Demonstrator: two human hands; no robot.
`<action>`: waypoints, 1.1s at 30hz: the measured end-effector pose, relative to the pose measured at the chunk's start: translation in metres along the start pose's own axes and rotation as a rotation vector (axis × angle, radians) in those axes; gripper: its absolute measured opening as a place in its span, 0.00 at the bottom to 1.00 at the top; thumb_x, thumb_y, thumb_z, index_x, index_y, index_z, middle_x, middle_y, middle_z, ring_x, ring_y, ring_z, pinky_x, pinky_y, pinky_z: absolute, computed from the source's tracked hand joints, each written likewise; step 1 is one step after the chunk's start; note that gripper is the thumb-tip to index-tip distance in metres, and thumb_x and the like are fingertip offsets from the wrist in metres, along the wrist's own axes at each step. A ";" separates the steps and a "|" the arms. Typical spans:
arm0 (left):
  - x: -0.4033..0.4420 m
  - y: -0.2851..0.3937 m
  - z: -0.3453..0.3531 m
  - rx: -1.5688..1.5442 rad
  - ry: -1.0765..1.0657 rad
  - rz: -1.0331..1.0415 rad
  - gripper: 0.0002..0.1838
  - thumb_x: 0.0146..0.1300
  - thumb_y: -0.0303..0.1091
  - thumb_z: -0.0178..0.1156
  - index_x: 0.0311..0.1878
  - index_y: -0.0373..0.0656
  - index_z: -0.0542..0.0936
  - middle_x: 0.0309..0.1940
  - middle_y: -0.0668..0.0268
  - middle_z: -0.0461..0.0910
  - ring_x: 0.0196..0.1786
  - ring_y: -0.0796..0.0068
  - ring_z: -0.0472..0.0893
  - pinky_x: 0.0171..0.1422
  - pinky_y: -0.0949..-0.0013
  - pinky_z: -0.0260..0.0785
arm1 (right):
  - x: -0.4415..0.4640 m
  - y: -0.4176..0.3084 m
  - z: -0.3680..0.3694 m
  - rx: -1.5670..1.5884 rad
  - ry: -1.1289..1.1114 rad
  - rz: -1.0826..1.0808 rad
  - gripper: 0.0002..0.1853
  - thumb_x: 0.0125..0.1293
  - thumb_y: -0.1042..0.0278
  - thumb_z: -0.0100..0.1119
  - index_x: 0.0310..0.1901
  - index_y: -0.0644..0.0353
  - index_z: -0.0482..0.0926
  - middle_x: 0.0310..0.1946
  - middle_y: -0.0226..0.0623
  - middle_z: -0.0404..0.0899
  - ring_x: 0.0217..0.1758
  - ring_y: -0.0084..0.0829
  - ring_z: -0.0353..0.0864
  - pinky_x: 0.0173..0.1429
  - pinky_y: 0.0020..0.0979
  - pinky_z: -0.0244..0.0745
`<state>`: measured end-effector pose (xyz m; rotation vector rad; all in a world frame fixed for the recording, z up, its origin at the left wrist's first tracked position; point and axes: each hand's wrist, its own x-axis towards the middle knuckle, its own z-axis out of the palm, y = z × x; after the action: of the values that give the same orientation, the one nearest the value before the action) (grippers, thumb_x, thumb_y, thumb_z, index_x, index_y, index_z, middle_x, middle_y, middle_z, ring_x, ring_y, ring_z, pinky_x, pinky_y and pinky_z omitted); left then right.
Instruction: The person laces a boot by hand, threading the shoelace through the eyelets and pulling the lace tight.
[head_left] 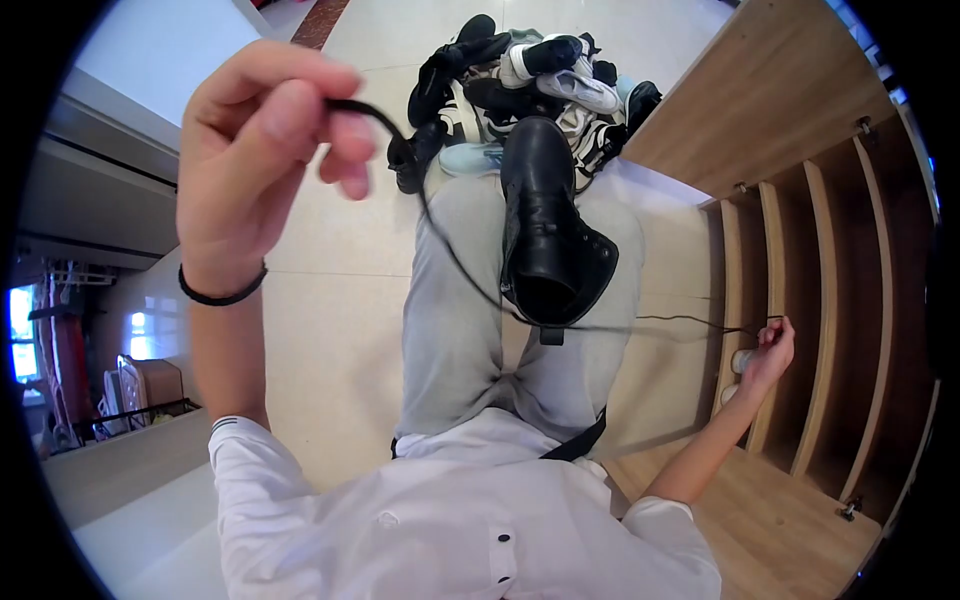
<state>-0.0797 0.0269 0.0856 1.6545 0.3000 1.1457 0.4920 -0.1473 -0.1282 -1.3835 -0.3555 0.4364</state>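
Note:
A long black shoelace stretches between my two raised hands. My left hand, close to the camera at the upper left, pinches one end between thumb and fingers. Far out to the right, my right hand grips the other end in front of the cabinet shelves. On my lap rests a black leather boot, its toe pointing away from me and its collar spread wide towards me. The lace sags past the boot's heel pull tab; whether it touches the boot I cannot tell.
A heap of shoes, black, white and pale blue, lies on the tiled floor beyond my knees. To the right stands a wooden shoe cabinet with its doors open. A drawer or counter with boxes is at the left.

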 end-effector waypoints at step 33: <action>0.037 -0.092 0.114 0.310 -0.187 -0.063 0.08 0.59 0.26 0.69 0.42 0.40 0.86 0.34 0.68 0.85 0.33 0.79 0.82 0.39 0.74 0.73 | -0.124 -0.097 0.170 -0.672 -1.013 -0.504 0.18 0.73 0.66 0.56 0.58 0.66 0.78 0.53 0.44 0.83 0.59 0.34 0.80 0.66 0.32 0.69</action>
<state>0.0597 0.0212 0.0282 1.9941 0.4230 0.9227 0.3100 -0.0750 -0.0046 -1.5396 -1.7646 0.5965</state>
